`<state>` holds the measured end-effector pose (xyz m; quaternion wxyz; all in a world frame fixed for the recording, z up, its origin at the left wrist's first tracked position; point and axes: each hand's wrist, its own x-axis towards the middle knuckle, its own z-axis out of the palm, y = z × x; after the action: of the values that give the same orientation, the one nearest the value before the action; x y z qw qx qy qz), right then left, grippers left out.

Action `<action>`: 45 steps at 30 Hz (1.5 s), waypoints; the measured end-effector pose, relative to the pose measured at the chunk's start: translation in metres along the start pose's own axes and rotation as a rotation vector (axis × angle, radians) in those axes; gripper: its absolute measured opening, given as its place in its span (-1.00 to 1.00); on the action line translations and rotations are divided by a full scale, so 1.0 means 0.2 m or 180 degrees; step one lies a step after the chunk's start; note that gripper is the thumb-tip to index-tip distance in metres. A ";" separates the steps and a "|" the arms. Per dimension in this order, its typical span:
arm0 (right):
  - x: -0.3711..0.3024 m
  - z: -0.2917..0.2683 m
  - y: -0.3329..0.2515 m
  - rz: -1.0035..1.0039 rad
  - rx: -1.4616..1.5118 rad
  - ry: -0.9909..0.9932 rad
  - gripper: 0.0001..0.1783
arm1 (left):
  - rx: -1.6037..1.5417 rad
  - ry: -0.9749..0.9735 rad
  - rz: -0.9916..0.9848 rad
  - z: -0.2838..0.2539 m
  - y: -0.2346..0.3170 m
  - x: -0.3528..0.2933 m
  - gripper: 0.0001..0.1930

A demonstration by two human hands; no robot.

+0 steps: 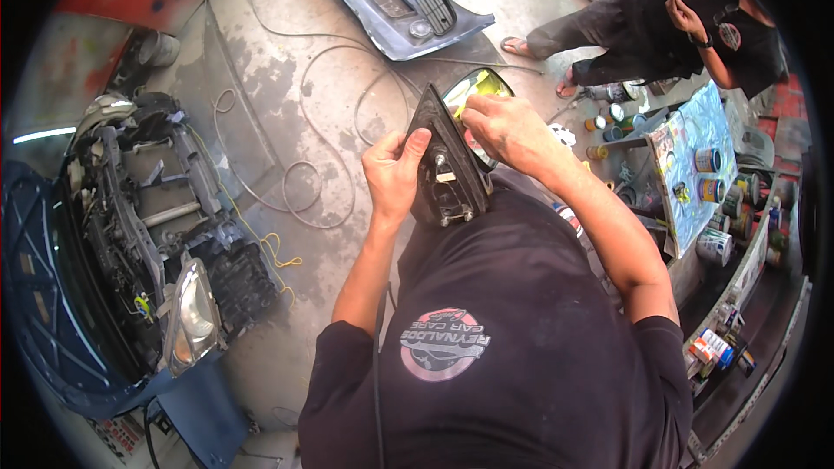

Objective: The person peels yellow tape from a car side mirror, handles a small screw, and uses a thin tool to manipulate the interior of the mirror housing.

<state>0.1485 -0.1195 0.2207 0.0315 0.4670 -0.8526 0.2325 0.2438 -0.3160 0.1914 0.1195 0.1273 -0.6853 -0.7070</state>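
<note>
While the left hand [395,175] closes around the dark housing of a car side mirror [452,165], thumb pressed up its back edge, the right hand [508,126] curls over the upper rim with fingertips pinched on a strip of yellow masking tape [458,104] at the edge of the mirror glass [476,87]. Held in the air at chest height, the mirror lies between the two hands, just above the person's dark shirt; its long axis runs from the mounting foot at 6 o'clock up toward the glass at 1 o'clock. From the left hand the housing lies at 3 o'clock, in contact; from the right hand the taped rim lies at 9 o'clock, under the fingertips, so the right hand is the nearer to the tape. At 9 o'clock of the scene stands a car front [148,234] with its bumper removed and a headlamp [193,313] exposed. A detached bumper [391,0] lies on the concrete floor [287,122] at 12 o'clock. Paint tins [708,161] crowd a table [695,130] at 3 o'clock, beside a second person [678,26].
</note>
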 end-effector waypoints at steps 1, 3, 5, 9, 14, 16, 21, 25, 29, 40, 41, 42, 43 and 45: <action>0.01 0.00 0.00 -0.0130 -0.0072 0.0009 -0.84 | 0.0050 -0.0010 0.0018 -0.01 -0.01 0.00 -0.46; 0.01 0.02 0.01 -0.0030 -0.0194 -0.0018 -0.81 | 0.0096 -0.0015 0.0030 -0.01 -0.01 0.00 -0.45; 0.01 0.06 0.04 0.0137 -0.0077 0.0085 -0.78 | 0.0084 0.0017 0.0017 0.00 -0.01 0.00 -0.43; -0.03 0.14 0.12 0.0568 0.0647 0.0416 -0.71 | 0.0010 0.0030 -0.0006 -0.02 -0.05 0.01 -0.46; -0.05 0.04 0.10 0.1512 0.1685 0.0268 -0.73 | 0.0027 0.0063 0.0007 -0.05 -0.10 0.00 -0.45; -0.05 -0.02 0.07 0.1716 0.2003 0.0081 -0.70 | 0.0019 0.0118 -0.0028 -0.05 -0.10 -0.01 -0.45; -0.07 0.01 0.08 0.1011 0.1421 0.0321 -0.72 | 0.0001 0.0112 -0.0007 -0.02 -0.06 -0.01 -0.45; -0.09 0.08 0.04 0.0789 0.0780 0.0227 -0.71 | 0.0063 0.0081 0.0017 -0.02 -0.08 -0.03 -0.43; -0.10 0.15 0.10 0.0584 0.0755 0.0636 -0.77 | 0.0158 0.0067 0.0049 -0.03 -0.09 -0.03 -0.43; -0.21 0.06 0.33 0.2707 0.2825 0.1663 -0.76 | 0.0133 0.0139 0.0004 -0.06 -0.07 -0.04 -0.44; -0.26 0.03 0.42 0.2492 0.2523 0.2193 -0.76 | 0.0250 0.0162 0.0003 -0.07 -0.09 -0.03 -0.45; -0.27 -0.09 0.49 0.2489 0.2364 0.2518 -0.75 | 0.0368 0.0207 -0.0005 -0.10 -0.13 -0.04 -0.45; -0.35 -0.15 0.68 0.2362 0.3164 0.2803 -0.78 | 0.0489 0.0215 -0.0010 -0.13 -0.16 -0.05 -0.45; -0.32 -0.39 0.68 0.2156 0.3796 0.2962 -0.83 | 0.0451 0.0472 -0.0078 -0.18 -0.23 -0.07 -0.46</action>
<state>0.0619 0.0252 0.2225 0.0564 -0.0207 -0.5805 0.8121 0.2703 -0.3437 0.1441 0.1519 0.1957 -0.7213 -0.6468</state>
